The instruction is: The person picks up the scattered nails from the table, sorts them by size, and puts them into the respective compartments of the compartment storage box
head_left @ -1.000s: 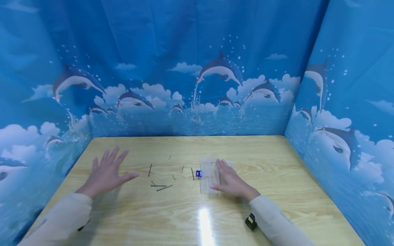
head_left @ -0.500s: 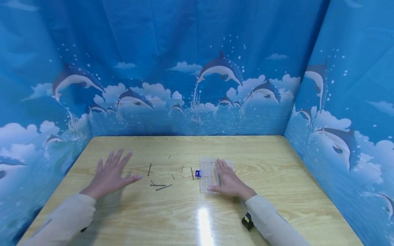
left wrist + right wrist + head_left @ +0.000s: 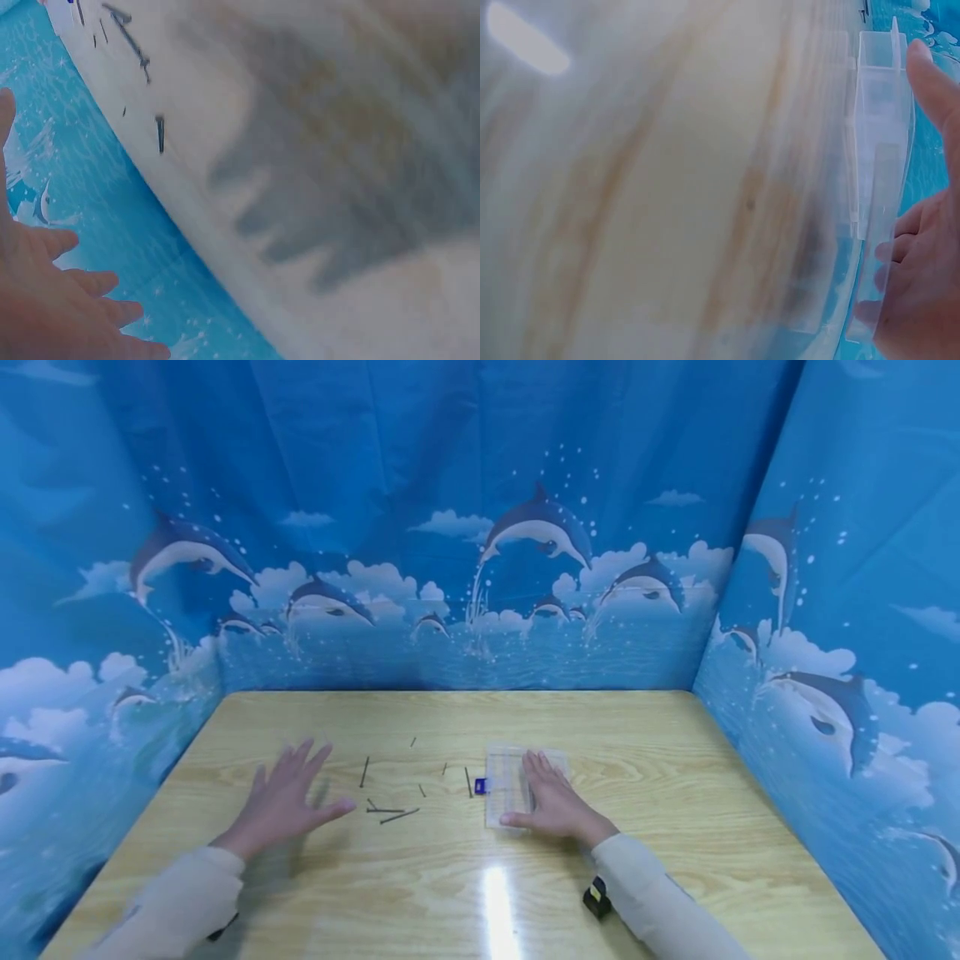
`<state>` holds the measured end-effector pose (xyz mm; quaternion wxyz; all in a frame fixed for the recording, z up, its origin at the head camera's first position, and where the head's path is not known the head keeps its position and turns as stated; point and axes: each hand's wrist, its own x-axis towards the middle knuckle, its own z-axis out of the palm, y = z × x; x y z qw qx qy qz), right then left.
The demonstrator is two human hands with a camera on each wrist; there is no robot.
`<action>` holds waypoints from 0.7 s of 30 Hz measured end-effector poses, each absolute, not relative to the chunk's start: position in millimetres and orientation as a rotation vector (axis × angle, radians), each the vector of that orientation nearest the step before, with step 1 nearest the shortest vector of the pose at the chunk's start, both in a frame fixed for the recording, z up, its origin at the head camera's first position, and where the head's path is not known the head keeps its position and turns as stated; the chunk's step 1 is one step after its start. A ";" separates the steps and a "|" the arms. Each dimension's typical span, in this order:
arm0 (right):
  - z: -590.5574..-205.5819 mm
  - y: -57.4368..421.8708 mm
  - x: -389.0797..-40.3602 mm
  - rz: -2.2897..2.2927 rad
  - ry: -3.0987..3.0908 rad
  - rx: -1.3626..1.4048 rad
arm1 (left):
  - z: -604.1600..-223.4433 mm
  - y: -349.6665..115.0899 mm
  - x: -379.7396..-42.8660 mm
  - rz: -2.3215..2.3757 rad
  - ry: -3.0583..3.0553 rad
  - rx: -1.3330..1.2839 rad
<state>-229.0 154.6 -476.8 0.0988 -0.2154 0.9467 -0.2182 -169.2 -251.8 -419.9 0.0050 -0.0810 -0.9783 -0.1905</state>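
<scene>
My left hand hovers left of the loose dark nails, fingers spread and thumb pointing right, holding nothing. In the left wrist view its shadow falls on the table near a nail. Long nails lie partly crossed, with another long nail and thin short ones behind. One more long nail lies just left of a clear plastic divided box with a blue clasp. On this box rests my right hand, fingers extended, thumb spread along its near side. The right wrist view shows the translucent lid overlapping the fingers.
The wooden table carries a bright light reflection near its front. A blue dolphin-print curtain stands round its back and sides. Below my right sleeve shows a black strap-like device.
My left hand has moved right and slightly nearer, towards the nails. My right hand and the box have shifted slightly left, and the box's inner grid shows more clearly.
</scene>
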 end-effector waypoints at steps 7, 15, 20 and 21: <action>-477.5 153.8 -227.5 -0.675 2.782 -0.611 | -440.5 -237.3 -158.8 -0.817 -3.061 -0.254; -474.6 154.0 -228.6 -0.692 2.748 -0.591 | -453.7 -226.9 -149.4 -1.064 -3.005 -0.194; -474.9 153.8 -229.7 -0.693 2.748 -0.602 | -460.0 -220.6 -150.0 -1.276 -3.007 -0.045; -475.0 153.6 -229.9 -0.696 2.748 -0.603 | -461.4 -219.7 -150.0 -1.319 -2.992 -0.026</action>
